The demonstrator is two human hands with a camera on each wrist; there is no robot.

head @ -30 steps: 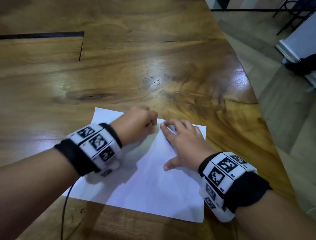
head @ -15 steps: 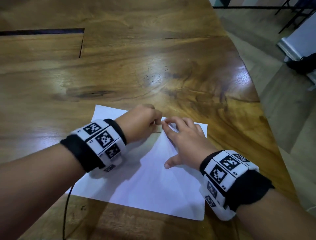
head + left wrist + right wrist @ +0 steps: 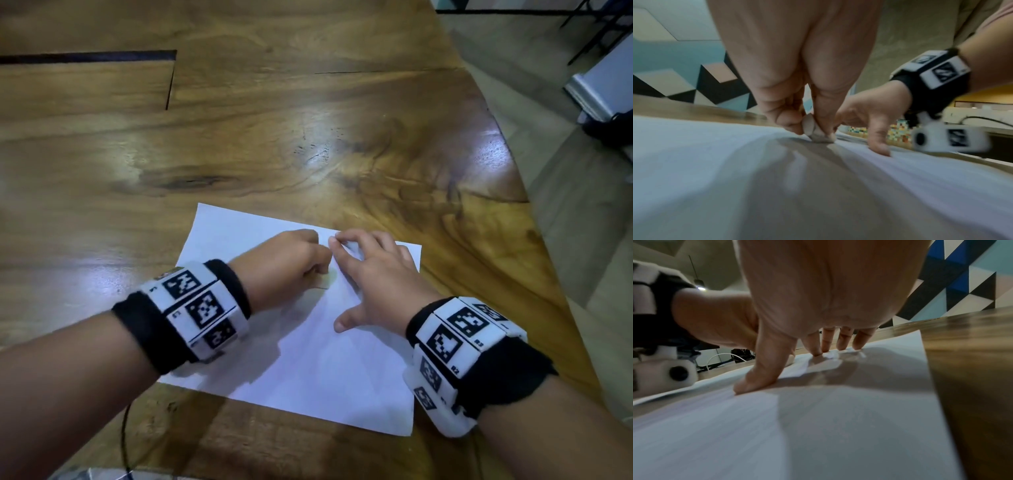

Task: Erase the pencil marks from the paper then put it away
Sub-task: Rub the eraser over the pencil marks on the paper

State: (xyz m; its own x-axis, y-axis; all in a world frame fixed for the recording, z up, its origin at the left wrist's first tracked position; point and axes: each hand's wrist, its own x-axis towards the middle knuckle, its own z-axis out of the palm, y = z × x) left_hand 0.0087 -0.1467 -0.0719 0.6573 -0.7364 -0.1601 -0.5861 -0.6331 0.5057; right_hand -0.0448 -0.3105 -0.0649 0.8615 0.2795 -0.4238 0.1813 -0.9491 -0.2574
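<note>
We have the paper (image 3: 308,359) lying flat near the tabletop's (image 3: 308,137) near edge, towards its right side. Our left hand (image 3: 287,263) is curled, and the left wrist view shows its fingertips pinching a small pale eraser (image 3: 816,131) down onto the sheet close to its far edge. Our right hand (image 3: 373,284) is spread, fingers and thumb pressing the paper flat just beside the eraser. A faint pencil mark (image 3: 322,287) shows below the left hand, so we judge the erasing unfinished.

The sheet looks thin, light and limp; we expect it to slide on the glossy wood and to crease or tear under hard rubbing, so the pressing hand should sit close to the eraser. For putting it away, we would lift it at a free corner or edge, since it lies flat against the wood. The eraser is small and partly hidden by the fingers.
</note>
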